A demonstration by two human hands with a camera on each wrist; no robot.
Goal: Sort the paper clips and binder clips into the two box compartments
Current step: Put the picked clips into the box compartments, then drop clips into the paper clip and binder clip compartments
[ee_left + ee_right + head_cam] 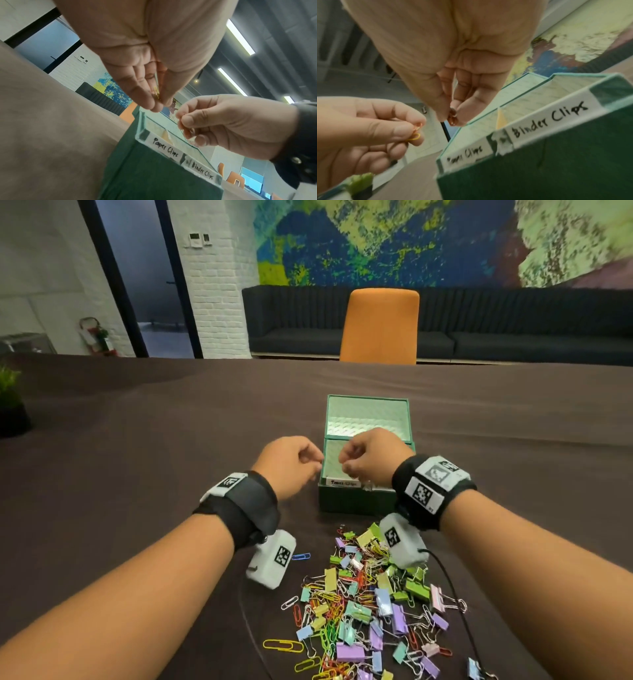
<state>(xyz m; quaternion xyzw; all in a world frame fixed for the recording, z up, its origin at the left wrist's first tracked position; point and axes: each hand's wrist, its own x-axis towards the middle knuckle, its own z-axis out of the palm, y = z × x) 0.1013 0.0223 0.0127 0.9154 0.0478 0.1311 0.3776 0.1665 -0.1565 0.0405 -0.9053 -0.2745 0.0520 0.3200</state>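
A green box (352, 501) stands open mid-table, its front rim labelled "Paper Clips" (165, 148) on the left and "Binder Clips" (549, 121) on the right. My left hand (317, 465) hovers at the box's left front corner and pinches a yellow paper clip (415, 136) and an orange one between thumb and fingers. Just right of it, my right hand (346, 467) is above the box's left front part and pinches a reddish paper clip (453, 119). A mixed pile of coloured paper clips and binder clips (370, 604) lies on the table in front of the box.
The dark brown table (171, 440) stretches wide on both sides. A blue paper clip (301, 556) lies apart, left of the pile. A black cable (459, 604) crosses the pile's right edge. An orange chair (380, 326) stands behind the table and a potted plant (10, 405) at its far left.
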